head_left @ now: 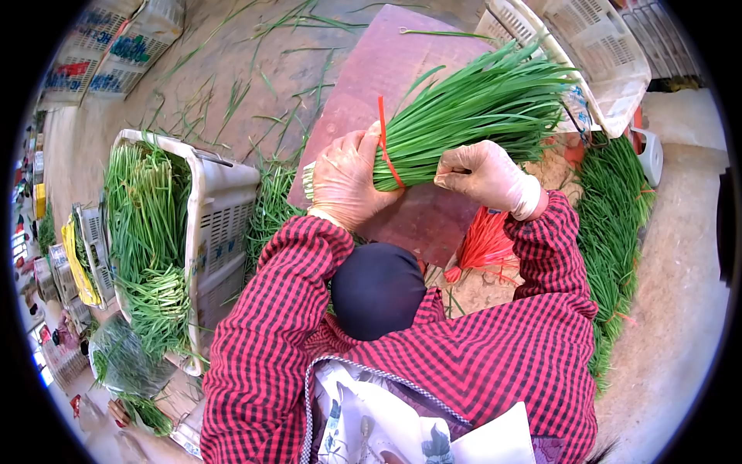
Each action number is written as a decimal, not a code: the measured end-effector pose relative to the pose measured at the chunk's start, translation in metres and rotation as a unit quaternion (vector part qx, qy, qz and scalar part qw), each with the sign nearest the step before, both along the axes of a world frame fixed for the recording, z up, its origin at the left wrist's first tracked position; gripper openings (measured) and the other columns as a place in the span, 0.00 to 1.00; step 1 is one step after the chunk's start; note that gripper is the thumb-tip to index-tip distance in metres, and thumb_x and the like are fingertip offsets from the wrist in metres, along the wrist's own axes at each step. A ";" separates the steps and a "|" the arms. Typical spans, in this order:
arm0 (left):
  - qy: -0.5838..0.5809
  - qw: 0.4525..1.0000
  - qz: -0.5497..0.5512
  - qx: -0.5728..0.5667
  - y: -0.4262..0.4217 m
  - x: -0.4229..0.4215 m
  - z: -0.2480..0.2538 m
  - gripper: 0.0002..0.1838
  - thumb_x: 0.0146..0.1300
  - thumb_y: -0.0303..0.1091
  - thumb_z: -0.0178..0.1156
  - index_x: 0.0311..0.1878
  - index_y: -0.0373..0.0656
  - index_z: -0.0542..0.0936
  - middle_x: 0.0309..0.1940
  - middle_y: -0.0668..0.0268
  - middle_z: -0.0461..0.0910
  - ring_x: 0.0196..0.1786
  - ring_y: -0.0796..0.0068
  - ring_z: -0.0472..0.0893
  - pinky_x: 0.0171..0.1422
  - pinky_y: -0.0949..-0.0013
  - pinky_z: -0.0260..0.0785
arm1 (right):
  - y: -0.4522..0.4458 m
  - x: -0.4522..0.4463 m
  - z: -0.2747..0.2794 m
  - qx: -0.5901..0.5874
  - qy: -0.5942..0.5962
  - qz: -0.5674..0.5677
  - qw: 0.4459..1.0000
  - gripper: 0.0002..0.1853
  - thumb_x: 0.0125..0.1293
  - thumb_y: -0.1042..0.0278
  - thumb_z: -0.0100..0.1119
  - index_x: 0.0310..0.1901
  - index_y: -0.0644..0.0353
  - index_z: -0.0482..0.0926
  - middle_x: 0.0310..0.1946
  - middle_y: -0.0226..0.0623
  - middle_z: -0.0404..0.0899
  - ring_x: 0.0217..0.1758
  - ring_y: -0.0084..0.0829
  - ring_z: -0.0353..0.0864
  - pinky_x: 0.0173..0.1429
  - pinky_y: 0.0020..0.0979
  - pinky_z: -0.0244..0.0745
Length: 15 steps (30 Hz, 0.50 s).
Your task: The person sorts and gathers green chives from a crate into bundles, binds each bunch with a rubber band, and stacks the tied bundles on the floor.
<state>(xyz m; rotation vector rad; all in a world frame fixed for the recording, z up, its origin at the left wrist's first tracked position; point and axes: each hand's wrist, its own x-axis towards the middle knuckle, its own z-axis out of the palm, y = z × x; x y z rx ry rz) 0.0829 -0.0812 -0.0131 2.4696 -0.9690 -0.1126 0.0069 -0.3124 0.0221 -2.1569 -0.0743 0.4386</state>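
My left hand (348,176), in a thin pale glove, is closed round the pale cut-end side of a bunch of garlic chives (479,104). The bunch lies on a reddish board (340,93), its leafy tips toward the upper right. A red tie (384,143) circles the stems just beside my left fingers, one end sticking up. My right hand (485,176), gloved too, is at the lower side of the bunch with thumb and fingers pinched together. What it pinches, if anything, I cannot make out. Below the board lies a bundle of red ties (488,238).
To the left stands a white crate (220,224) filled with chives. Another white crate (610,69) is at the upper right. A long pile of chives (607,255) runs down my right side. Loose leaves (232,100) litter the floor; more crates (116,50) stand upper left.
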 end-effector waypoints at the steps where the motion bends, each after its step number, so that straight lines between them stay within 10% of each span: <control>1: -0.003 1.000 0.002 -0.010 0.001 0.001 -0.001 0.44 0.39 0.51 0.77 0.61 0.46 0.71 0.46 0.59 0.77 0.49 0.54 0.79 0.53 0.54 0.72 | 0.000 0.000 0.000 0.005 -0.002 0.002 1.000 0.05 0.61 0.71 0.67 0.34 0.63 0.82 0.23 0.36 0.79 0.27 0.25 0.77 0.37 0.30 0.74; 4: -0.003 1.000 0.005 -0.010 0.003 0.002 -0.002 0.45 0.39 0.52 0.77 0.62 0.47 0.71 0.46 0.59 0.78 0.50 0.54 0.79 0.54 0.54 0.72 | -0.004 -0.002 0.003 -0.009 0.021 -0.018 1.000 0.05 0.60 0.67 0.66 0.34 0.58 0.83 0.24 0.39 0.80 0.27 0.34 0.79 0.36 0.33 0.75; 10: 0.046 0.999 0.005 0.003 0.004 0.011 -0.002 0.46 0.39 0.53 0.78 0.63 0.46 0.71 0.48 0.58 0.78 0.53 0.55 0.78 0.58 0.55 0.71 | -0.078 -0.041 0.011 -0.051 -0.032 -0.273 0.960 0.07 0.65 0.67 0.66 0.36 0.62 0.84 0.24 0.29 0.79 0.25 0.19 0.73 0.31 0.24 0.68; 15: 0.118 0.992 0.012 0.033 0.002 0.023 0.008 0.48 0.39 0.53 0.78 0.65 0.46 0.70 0.51 0.57 0.78 0.57 0.55 0.78 0.62 0.55 0.70 | -0.067 -0.049 0.048 0.210 -0.338 -0.545 0.738 0.09 0.70 0.63 0.64 0.43 0.59 0.84 0.21 0.24 0.75 0.18 0.12 0.64 0.20 0.16 0.53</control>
